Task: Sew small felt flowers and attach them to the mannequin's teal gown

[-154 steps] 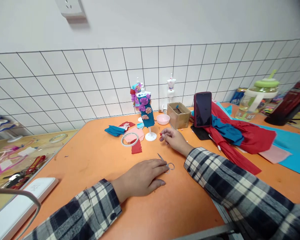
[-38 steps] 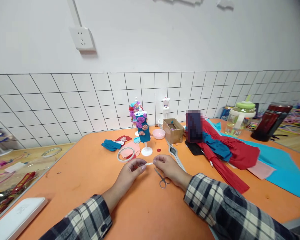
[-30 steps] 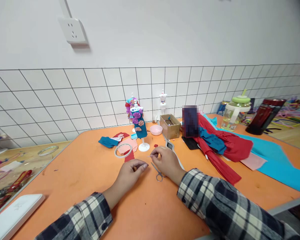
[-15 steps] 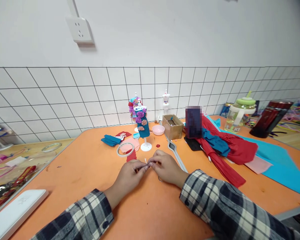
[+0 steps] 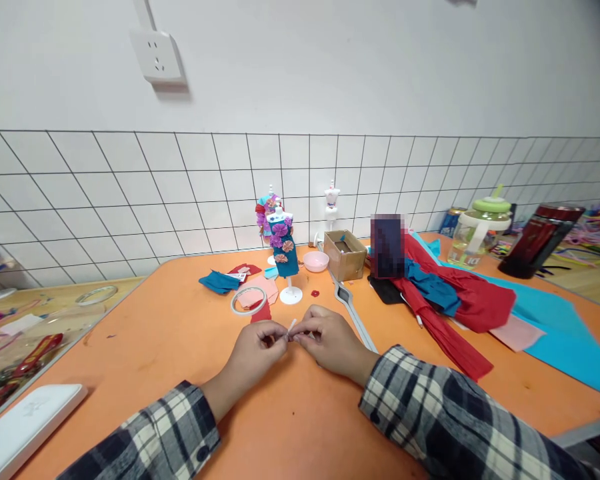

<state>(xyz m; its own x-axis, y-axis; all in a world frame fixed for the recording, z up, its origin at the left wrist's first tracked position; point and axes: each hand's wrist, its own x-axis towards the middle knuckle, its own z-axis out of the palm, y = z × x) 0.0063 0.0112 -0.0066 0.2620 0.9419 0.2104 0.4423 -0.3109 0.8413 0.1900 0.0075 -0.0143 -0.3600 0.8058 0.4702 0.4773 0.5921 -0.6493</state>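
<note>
My left hand (image 5: 260, 347) and my right hand (image 5: 329, 335) meet fingertip to fingertip over the orange table (image 5: 300, 420). Between the pinched fingers a tiny whitish strip (image 5: 293, 325) sticks up; the rest of it is hidden, and I cannot tell which hand grips it. Just beyond stands a small white dress form (image 5: 291, 295) in a teal dress (image 5: 286, 257) with purple and pink flowers. A roll of tape (image 5: 233, 305) lies to its left on pink and red cloth scraps (image 5: 261, 313).
Behind are a pink bowl (image 5: 316, 261), a cardboard box (image 5: 347, 263) and a bare dress form (image 5: 332, 200). A blurred dark screen (image 5: 387, 245), red cloth (image 5: 480, 300), a jug (image 5: 480, 233) and a dark red tumbler (image 5: 540, 240) stand or lie right. A white device (image 5: 35, 427) lies front left.
Both hands have shifted slightly left, still together. More of the whitish strip shows above the fingertips. The view has moved a little.
</note>
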